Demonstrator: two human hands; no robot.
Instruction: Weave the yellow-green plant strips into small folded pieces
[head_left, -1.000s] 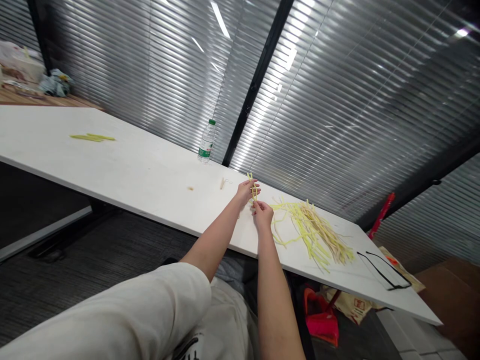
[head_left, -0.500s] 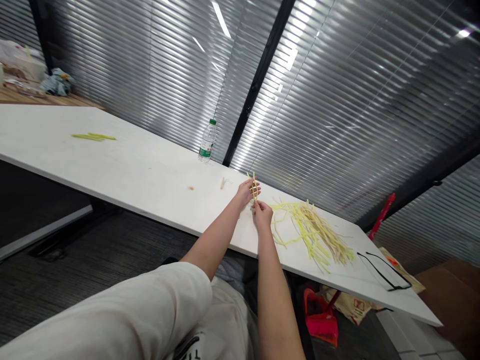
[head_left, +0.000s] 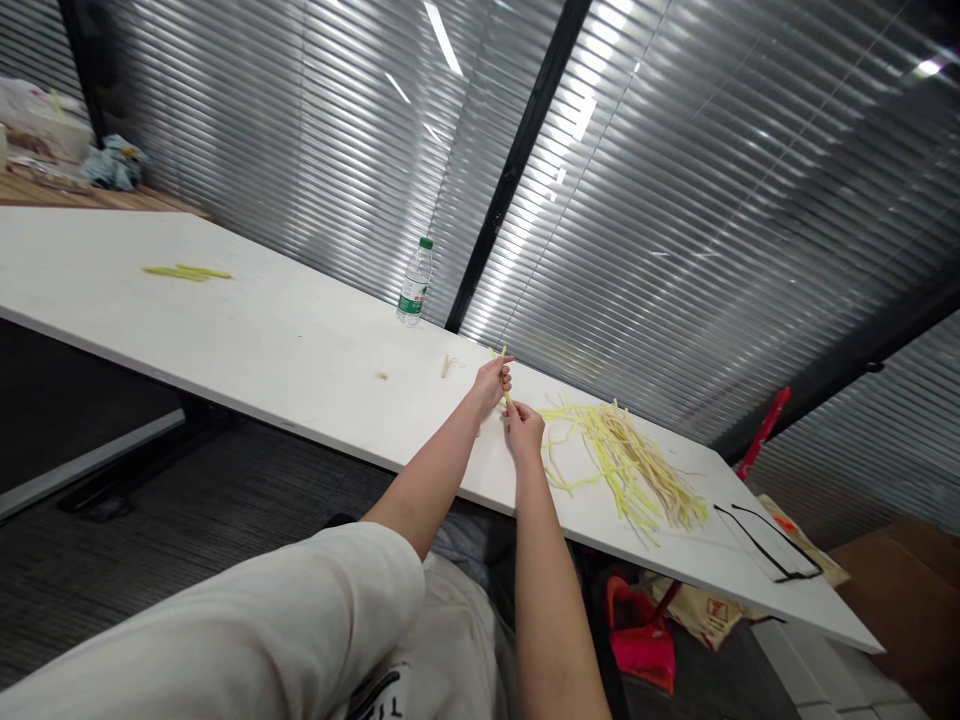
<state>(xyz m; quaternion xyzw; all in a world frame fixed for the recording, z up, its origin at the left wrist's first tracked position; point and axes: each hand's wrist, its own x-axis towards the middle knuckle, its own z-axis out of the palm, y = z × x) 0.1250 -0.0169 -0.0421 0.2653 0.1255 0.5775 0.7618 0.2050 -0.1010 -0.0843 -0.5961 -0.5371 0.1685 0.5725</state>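
Above the white table (head_left: 315, 350), my left hand (head_left: 491, 383) is closed round a bent yellow strip (head_left: 507, 394) that looks like a pipe cleaner. Two ends of this strip poke out above the fingers. Just below and to the right, my right hand (head_left: 525, 428) pinches the lower part of the same strip between thumb and fingers. The fingers hide much of it. Right of my hands lies a loose pile of yellow and cream strips (head_left: 637, 465), some reaching close to my right hand.
A water bottle (head_left: 414, 285) with a green cap stands at the table's back edge, by the blinds. Several yellow strips (head_left: 187, 272) lie at the far left. A small pale piece (head_left: 446, 367) rests left of my hands. Black-framed glasses (head_left: 780, 550) lie at the right end.
My left fingers have closed over the strip, which earlier showed as two spread lengths across the open fingers. My right hand keeps its pinch, almost in the same place.
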